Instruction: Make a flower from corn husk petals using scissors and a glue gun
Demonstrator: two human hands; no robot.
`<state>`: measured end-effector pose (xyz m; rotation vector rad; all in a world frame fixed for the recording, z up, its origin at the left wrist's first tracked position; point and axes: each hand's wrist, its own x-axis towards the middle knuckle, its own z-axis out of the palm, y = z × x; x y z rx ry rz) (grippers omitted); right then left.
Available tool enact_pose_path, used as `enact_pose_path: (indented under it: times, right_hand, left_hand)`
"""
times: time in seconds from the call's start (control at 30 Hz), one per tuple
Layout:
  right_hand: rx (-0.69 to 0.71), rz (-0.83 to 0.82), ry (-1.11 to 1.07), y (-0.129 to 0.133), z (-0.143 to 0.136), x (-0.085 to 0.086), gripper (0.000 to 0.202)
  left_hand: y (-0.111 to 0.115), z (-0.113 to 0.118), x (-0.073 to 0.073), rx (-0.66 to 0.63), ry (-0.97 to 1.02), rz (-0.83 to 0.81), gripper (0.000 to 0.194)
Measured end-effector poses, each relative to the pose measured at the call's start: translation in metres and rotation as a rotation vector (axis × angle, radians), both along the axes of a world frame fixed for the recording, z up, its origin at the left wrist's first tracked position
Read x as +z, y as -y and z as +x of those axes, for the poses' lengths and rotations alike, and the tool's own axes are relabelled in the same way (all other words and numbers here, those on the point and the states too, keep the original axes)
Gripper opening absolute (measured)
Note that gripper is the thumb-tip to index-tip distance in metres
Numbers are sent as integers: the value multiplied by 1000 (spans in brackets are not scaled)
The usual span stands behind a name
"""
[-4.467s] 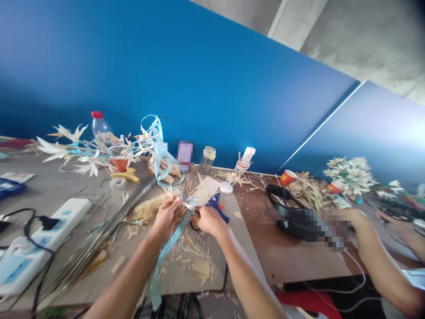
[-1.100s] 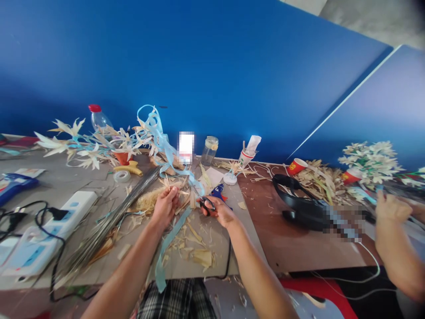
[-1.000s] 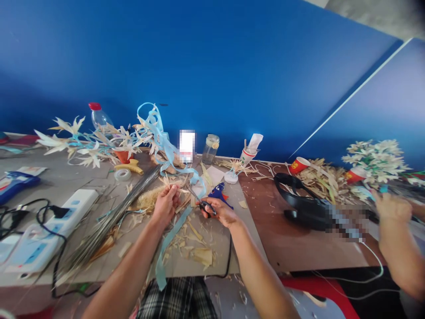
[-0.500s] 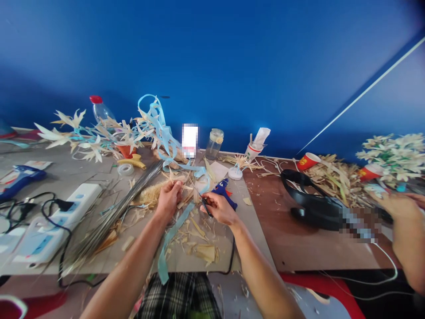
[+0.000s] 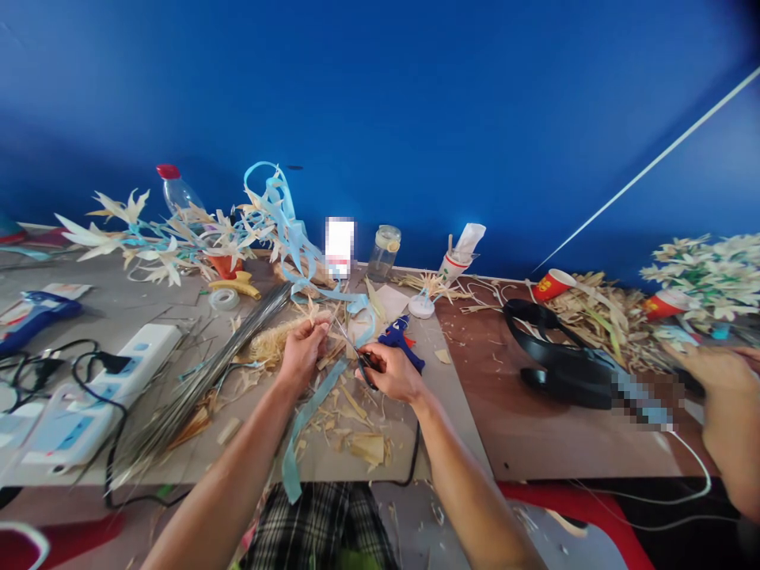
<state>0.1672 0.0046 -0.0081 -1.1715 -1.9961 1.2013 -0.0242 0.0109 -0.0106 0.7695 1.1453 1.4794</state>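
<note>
My right hand [image 5: 393, 372] grips a pair of scissors [image 5: 366, 370] by the black handles. The thin blades point up and left towards my left hand [image 5: 302, 348]. That hand is closed in a pinch on a small pale piece of dried husk [image 5: 312, 310], whose points stick out above the fingers. Much of the piece is hidden by the fingers. Below and between my hands lies a light blue ribbon [image 5: 314, 416]. A blue glue gun [image 5: 404, 342] rests just beyond my right hand, and a bundle of thin wires [image 5: 219, 368] lies to the left.
Husk scraps [image 5: 366, 448] litter the board. A white power strip [image 5: 112, 396] with black cords lies left; husk flowers [image 5: 163, 257] and a glass jar [image 5: 385, 252] stand behind. Right are a black headset-like device [image 5: 564, 372], a red paper cup [image 5: 553, 285] and another person's hand [image 5: 712, 372].
The scissors have tilted slightly, and their handles look spread wider in my right hand. My left hand keeps its pinch in nearly the same place. The camera view has shifted slightly.
</note>
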Motion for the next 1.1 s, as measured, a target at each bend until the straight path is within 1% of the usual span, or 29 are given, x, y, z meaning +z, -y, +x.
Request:
enact_pose_path:
  times: [0.1,0.23,0.43,0.57,0.7,0.83,0.97,1.1]
  right_hand:
    - [-9,-11,-17,-1,1,0,34]
    - [8,-95,-99,-1,2,2,35]
    - [15,-181,-138,-1,1,7,38]
    - [35,-238,-158,-1,1,10,40]
    - [51,-312,-221,-2,3,11,42]
    - [62,-340,-232,-2,3,12,41]
    - [63,-371,-249,0,2,17,41]
    - [56,-415,-287,2,0,23,39]
  left_hand:
    - [0,0,-1,-4,19,15,34]
    - [1,0,2,-18,55,30,40]
    - [3,1,6,13,-1,41,40]
    - [2,1,3,26,-35,53,39]
    - [0,0,1,49,-59,69,37]
    - [-1,-1,-2,41,-85,69,39]
    - [-1,-1,-4,40,-102,81,38]
    - [1,-1,-2,60,-123,84,37]
